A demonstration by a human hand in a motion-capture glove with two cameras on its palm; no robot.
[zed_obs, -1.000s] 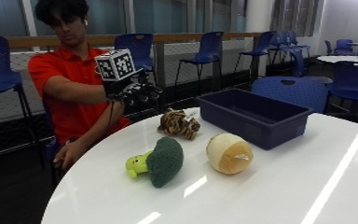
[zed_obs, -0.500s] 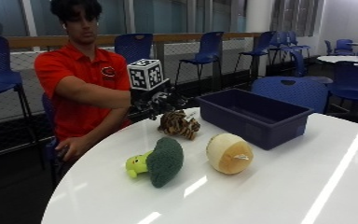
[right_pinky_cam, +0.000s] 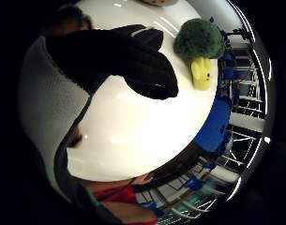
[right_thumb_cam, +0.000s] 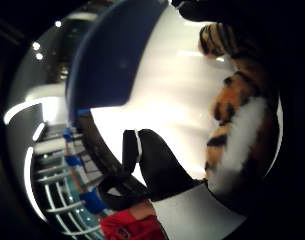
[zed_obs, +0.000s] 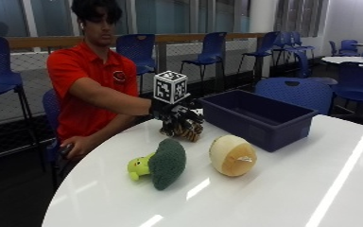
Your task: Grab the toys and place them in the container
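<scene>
On the round white counter (zed_obs: 307, 189), beside the near end of the dark blue rectangular plastic container (zed_obs: 257, 118), the black-gloved right hand (zed_obs: 177, 115) is down over the striped orange, black and white plush tiger (zed_obs: 185, 131). Its grip hangs with fingers spread and pointing downward onto the tiger's top; whether they actually clasp the toy cannot be told from the outside view. The thumb side palm view shows the tiger's striped fur (right_thumb_cam: 242, 115) close against the palm, lying on the counter, with the container's blue wall (right_thumb_cam: 112, 60) just beside it and a gloved finger (right_thumb_cam: 159, 167) extended over bare counter, not wrapped round the toy. The little finger side palm view shows other gloved fingers (right_pinky_cam: 133, 65) gently bent above the white surface, holding nothing.

Nearer the camera than the container, the green plush broccoli with a yellow-green smiling face (zed_obs: 159, 163) lies on its side, its face end turned away from the container. Between the broccoli and the container lies the pale yellow round plush onion-like toy (zed_obs: 232, 155), close to the container's front wall but apart from it. The broccoli also shows in the little finger side palm view (right_pinky_cam: 199, 47), well apart from the hand. All three toys are outside the container.
</scene>
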